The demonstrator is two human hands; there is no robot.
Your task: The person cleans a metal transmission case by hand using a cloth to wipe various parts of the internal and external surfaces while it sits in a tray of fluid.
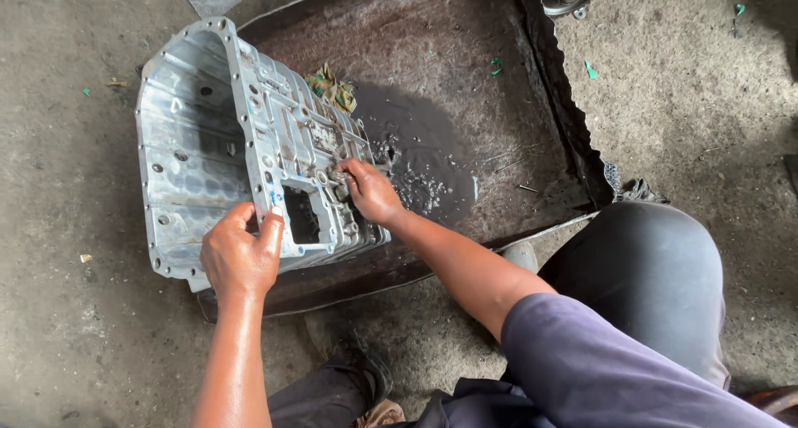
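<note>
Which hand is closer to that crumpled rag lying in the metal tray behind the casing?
The right hand. It rests on the ribbed top of the aluminium casing, just below the rag. The left hand grips the casing's near edge, farther from it.

The left hand (241, 258) grips the near rim of a grey aluminium housing (199, 145) standing on the oily metal tray (465, 79); the right hand (370, 191) presses fingertips against its ribbed side.

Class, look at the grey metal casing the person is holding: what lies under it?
The casing rests on a dark metal tray wet with oily liquid. A rag peeks out behind it. The tray beneath the casing is hidden.
</note>
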